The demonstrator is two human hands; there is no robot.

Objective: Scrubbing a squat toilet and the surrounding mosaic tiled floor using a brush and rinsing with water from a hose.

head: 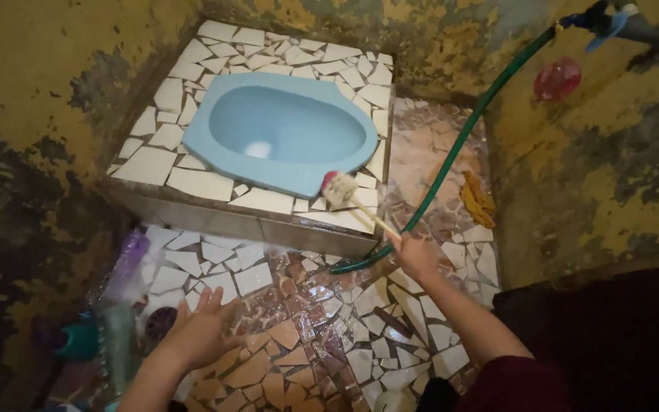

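Tap [625, 17]: cut off by the top edge, so only its lower part is seen.
Brush handle [371, 217]: its near end is hidden inside the right hand [415, 255].
Bottles [120, 305]: blurred in the dark lower left corner; their kind cannot be told.
Hose [451, 152]: its lower end is hidden behind the right hand.
Red round thing [557, 78]: blurred on the wall; its kind cannot be told.

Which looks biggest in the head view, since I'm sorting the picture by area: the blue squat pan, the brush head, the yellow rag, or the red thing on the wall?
1. Blue squat pan.
2. and 3. Yellow rag and red thing look alike; unranked.
4. Brush head, on the brush the right hand holds.
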